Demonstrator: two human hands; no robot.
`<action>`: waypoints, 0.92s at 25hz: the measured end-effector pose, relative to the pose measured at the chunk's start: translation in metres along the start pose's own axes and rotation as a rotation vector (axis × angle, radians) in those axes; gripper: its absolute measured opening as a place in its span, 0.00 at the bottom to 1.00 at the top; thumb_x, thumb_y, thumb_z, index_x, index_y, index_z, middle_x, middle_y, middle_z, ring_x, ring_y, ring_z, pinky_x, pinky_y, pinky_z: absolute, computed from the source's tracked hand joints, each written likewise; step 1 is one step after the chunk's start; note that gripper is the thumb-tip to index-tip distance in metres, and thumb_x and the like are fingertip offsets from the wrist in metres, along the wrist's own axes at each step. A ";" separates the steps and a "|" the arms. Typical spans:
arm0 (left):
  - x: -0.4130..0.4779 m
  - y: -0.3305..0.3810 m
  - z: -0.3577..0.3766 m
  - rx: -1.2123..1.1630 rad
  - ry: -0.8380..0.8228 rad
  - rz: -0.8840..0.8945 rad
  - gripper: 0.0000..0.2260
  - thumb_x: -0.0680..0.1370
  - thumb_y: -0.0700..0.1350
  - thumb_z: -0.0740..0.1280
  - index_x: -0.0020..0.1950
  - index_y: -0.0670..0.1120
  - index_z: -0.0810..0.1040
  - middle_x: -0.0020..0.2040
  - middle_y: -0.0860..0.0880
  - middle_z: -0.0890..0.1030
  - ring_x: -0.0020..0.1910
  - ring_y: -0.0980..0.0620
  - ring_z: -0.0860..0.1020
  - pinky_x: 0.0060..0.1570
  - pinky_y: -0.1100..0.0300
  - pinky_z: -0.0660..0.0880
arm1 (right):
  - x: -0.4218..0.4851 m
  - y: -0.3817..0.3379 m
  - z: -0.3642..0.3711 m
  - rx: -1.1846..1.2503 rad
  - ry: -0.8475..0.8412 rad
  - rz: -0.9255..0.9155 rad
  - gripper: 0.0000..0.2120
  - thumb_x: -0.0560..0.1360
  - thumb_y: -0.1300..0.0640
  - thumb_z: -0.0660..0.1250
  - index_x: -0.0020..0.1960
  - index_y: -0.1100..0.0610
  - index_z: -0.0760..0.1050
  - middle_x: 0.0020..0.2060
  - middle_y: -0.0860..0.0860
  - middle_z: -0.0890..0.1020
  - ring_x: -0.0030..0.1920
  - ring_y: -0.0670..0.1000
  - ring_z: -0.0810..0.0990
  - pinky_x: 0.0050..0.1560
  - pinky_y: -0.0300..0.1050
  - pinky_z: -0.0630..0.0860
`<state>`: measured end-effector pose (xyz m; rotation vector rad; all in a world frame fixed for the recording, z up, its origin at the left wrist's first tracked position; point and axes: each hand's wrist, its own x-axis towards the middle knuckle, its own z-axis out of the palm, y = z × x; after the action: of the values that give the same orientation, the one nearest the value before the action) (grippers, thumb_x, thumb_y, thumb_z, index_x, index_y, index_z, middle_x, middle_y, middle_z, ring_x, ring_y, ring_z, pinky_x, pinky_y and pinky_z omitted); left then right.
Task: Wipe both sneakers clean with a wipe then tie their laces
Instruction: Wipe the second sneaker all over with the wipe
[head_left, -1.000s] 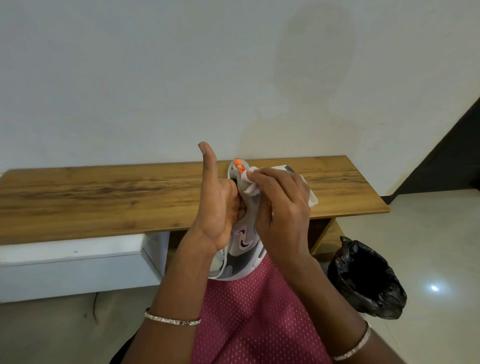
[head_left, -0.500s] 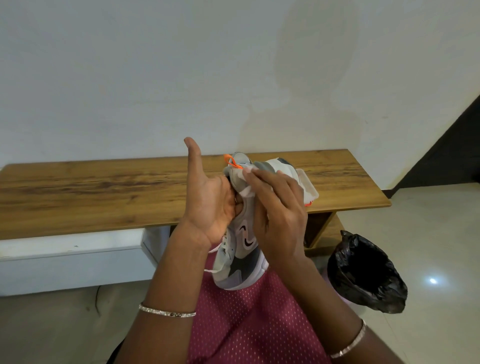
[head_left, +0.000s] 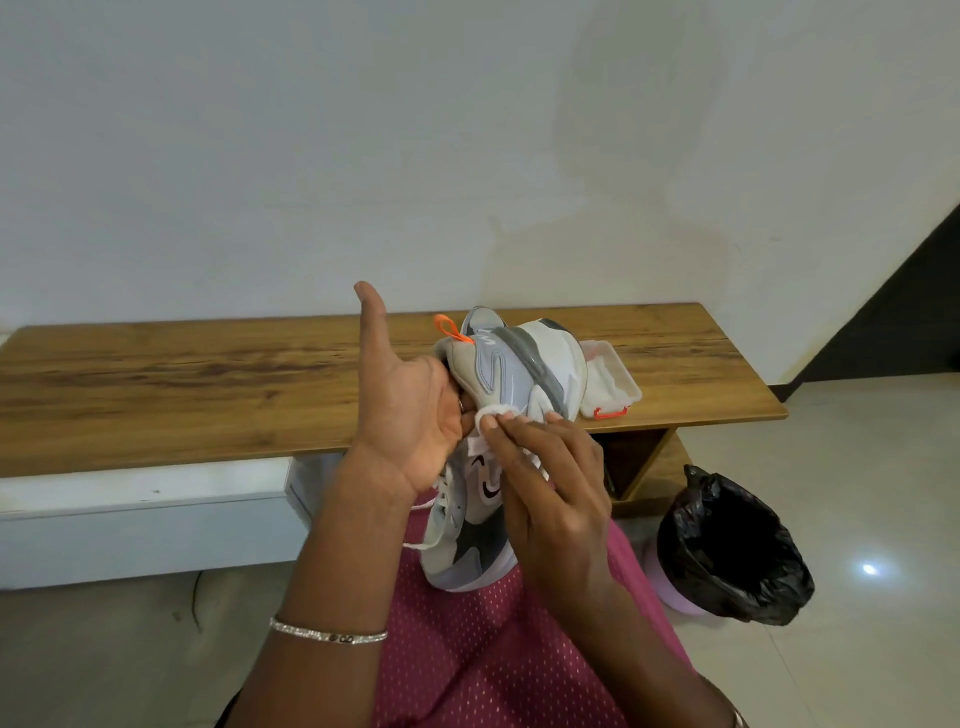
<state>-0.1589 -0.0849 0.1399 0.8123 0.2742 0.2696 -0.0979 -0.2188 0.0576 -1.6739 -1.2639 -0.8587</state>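
A grey and white sneaker (head_left: 511, 369) with an orange heel loop stands heel-up over my lap, its toe on my pink clothing. My left hand (head_left: 410, 405) holds it with fingers tucked into the opening and the thumb pointing up. My right hand (head_left: 545, 467) pinches a small white wipe (head_left: 491, 414) against the sneaker's side, about halfway down. Loose white laces (head_left: 439, 493) hang on the left of the shoe. Only one sneaker is in view.
A long wooden bench (head_left: 208, 384) runs along the white wall behind the shoe. A clear plastic box with orange clips (head_left: 610, 379) sits on it at the right. A bin lined with a black bag (head_left: 727, 551) stands on the floor at the right.
My right hand has slid the wipe from the heel top down the sneaker's side. The heel and the plastic box behind it are now uncovered.
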 end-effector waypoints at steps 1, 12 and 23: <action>0.000 0.000 0.001 0.006 -0.017 -0.004 0.57 0.67 0.84 0.48 0.75 0.38 0.70 0.71 0.36 0.75 0.72 0.38 0.73 0.77 0.42 0.61 | 0.010 0.001 0.000 -0.008 0.019 -0.009 0.11 0.82 0.58 0.64 0.57 0.62 0.84 0.53 0.55 0.85 0.55 0.55 0.82 0.58 0.57 0.76; -0.012 0.003 0.005 0.101 0.039 0.016 0.53 0.70 0.81 0.49 0.70 0.36 0.75 0.67 0.35 0.78 0.68 0.39 0.77 0.72 0.44 0.68 | 0.020 -0.004 0.007 -0.146 0.031 0.024 0.11 0.81 0.58 0.66 0.60 0.60 0.82 0.52 0.54 0.84 0.53 0.53 0.80 0.53 0.50 0.72; -0.008 0.002 0.001 0.088 0.103 -0.010 0.51 0.71 0.80 0.52 0.70 0.37 0.76 0.68 0.34 0.77 0.71 0.38 0.74 0.71 0.47 0.71 | 0.037 0.005 0.010 -0.232 0.027 0.041 0.12 0.82 0.56 0.64 0.60 0.58 0.83 0.54 0.54 0.84 0.55 0.54 0.78 0.53 0.52 0.70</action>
<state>-0.1664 -0.0866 0.1429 0.8852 0.3895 0.2919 -0.0829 -0.1958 0.0848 -1.8557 -1.1423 -1.0314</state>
